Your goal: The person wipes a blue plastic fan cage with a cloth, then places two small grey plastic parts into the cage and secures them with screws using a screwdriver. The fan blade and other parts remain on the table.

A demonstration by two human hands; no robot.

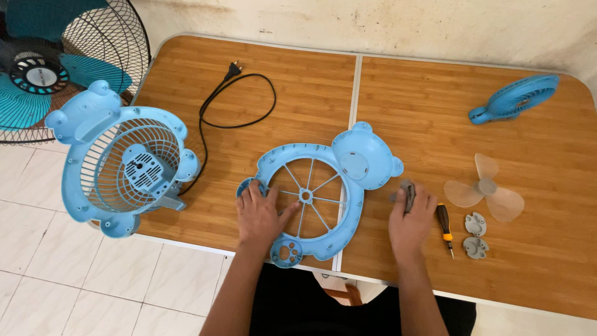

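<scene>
Forearms: both bare arms reach up from the lower edge of the view, over dark clothing, onto a wooden folding table (298, 99).
Left hand: left hand (260, 214) lies flat, palm down, on the left rim of a blue bear-shaped fan frame (323, 186); fingers spread and pressing, gripping nothing.
Right hand: right hand (410, 221) is curled around a small grey part (407, 191), fingers closed on it just right of the frame's lower edge.
Frame position: flat on the table across its centre seam, spokes and hub open in the middle, round ear-shaped plate at upper right, paw-shaped foot at the near edge.
Near the right hand: an orange-handled screwdriver (444, 227) just beside it; two grey paw-shaped pieces (476, 236) and a clear three-blade propeller (485, 186) further right.
Left side: blue fan body with grille (121, 165) hangs over the table's left edge, its black power cord (236, 99) looped on the table.
Elsewhere: a small blue handheld fan (513, 99) at far right; a teal standing fan (62, 62) on the tiled floor.
Risk: the overhanging fan body could tip off if the cord is tugged or the table jolted; the frame's near foot sits at the edge and may slide off under a push; small grey pieces could roll away if knocked.
</scene>
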